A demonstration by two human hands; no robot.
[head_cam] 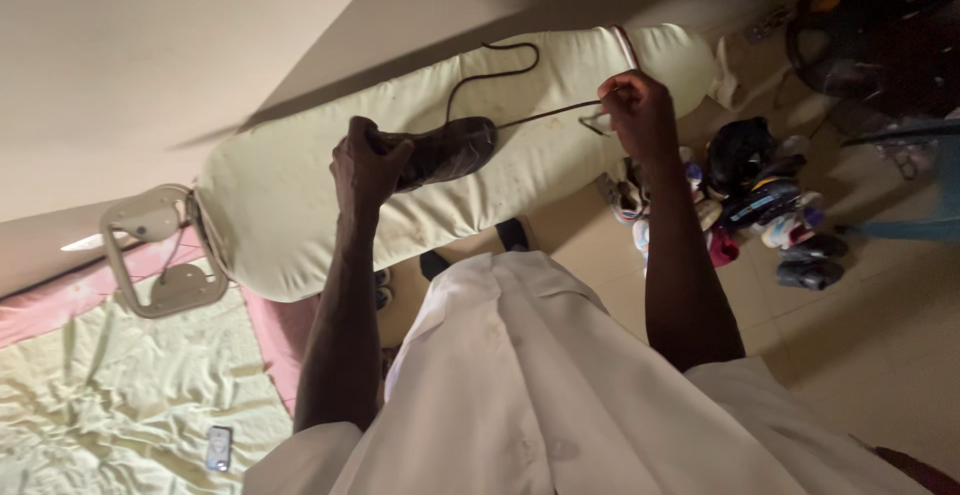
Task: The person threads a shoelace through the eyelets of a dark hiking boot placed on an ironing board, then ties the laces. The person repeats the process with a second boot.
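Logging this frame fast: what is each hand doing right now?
Left hand: closed on the dark shoe on the ironing board.
Right hand: closed, pinching the shoelace.

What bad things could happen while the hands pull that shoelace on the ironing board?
The left hand steadies the dark shoe on the ironing board while the right hand pulls the lace taut. A hard tug might slide the shoe off the padded cover. The loose lace loop could perhaps knot. The shoe may also dirty the pale cover.
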